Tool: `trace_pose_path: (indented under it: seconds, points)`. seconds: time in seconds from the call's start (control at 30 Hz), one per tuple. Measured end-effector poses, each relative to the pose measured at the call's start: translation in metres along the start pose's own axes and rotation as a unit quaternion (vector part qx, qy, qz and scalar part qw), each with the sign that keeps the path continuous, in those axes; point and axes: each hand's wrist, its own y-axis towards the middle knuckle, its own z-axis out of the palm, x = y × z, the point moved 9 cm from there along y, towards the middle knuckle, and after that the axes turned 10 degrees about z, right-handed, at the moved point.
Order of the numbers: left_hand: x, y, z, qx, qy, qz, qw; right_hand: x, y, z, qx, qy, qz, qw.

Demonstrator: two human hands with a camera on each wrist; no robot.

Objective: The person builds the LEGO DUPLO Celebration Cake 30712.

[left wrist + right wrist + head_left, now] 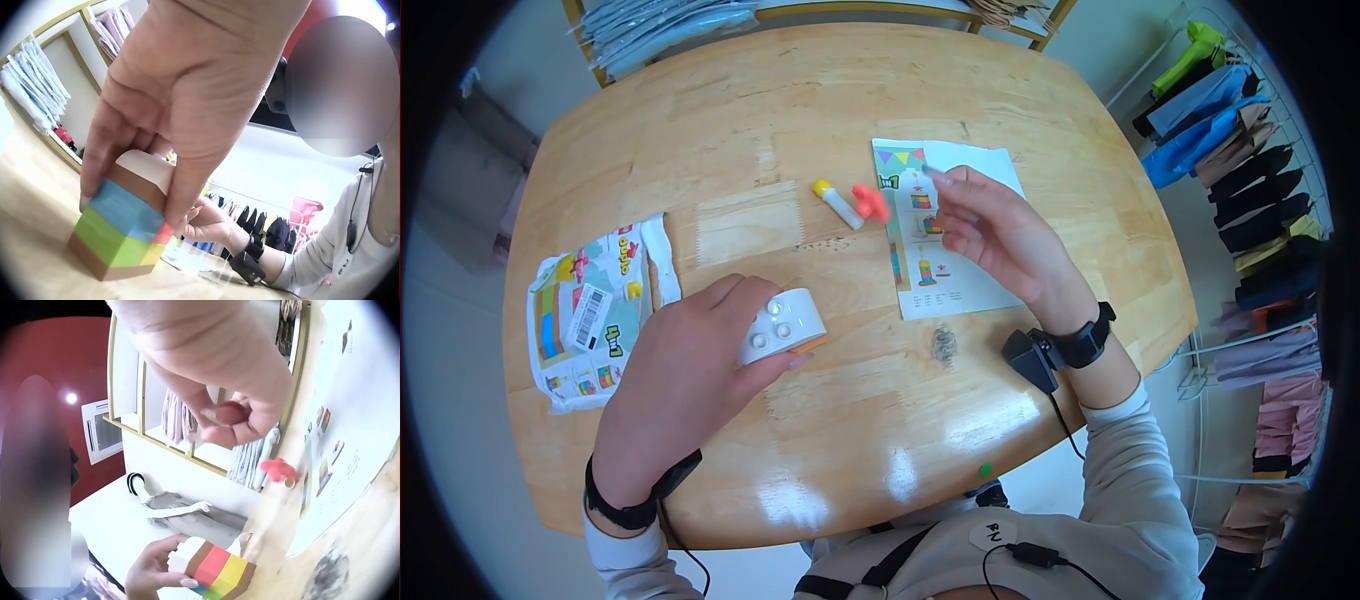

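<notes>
My left hand grips a stack of toy building bricks from above, thumb on one side and fingers on the other. In the left wrist view the stack shows brown, green and blue layers under a rounded white top brick with studs. Red and yellow bricks show on its other side in the right wrist view. My right hand is raised over the instruction sheet, fingers loosely bent. Left of that sheet lie a coral-red piece and a white candle-like piece with a yellow end.
A torn toy brick package lies at the table's left, beside my left hand. A small green spot is near the front edge of the wooden table. Clothes racks stand to the right; shelves with folded, bagged items are behind.
</notes>
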Motion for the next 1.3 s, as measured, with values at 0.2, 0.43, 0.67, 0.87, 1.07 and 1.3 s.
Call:
trace_pose_path:
  seconds: [0.2, 0.43, 0.67, 0.87, 1.07, 1.3]
  points:
    - [0.004, 0.001, 0.001, -0.001, 0.002, -0.007, 1.0, -0.014, -0.04, 0.089, 0.044, -0.556, -0.161, 0.815]
    - [0.016, 0.001, 0.01, 0.026, 0.013, -0.032, 0.999, -0.034, -0.031, 0.132, 0.041, -0.672, -0.29, 0.681]
    - [0.018, 0.004, 0.012, 0.03, -0.063, -0.057, 0.996, -0.031, -0.028, 0.133, 0.093, -0.667, -0.265, 0.69]
    - [0.018, 0.012, 0.005, 0.017, -0.119, 0.041, 0.992, -0.039, -0.042, 0.133, 0.023, -0.665, -0.325, 0.672]
    - [0.027, 0.011, 0.01, 0.034, -0.142, 0.009, 0.989, -0.04, -0.043, 0.131, 0.008, -0.67, -0.349, 0.656]
    - [0.023, 0.014, 0.009, 0.042, -0.145, 0.01, 0.988, -0.042, -0.043, 0.131, 0.019, -0.653, -0.346, 0.673]
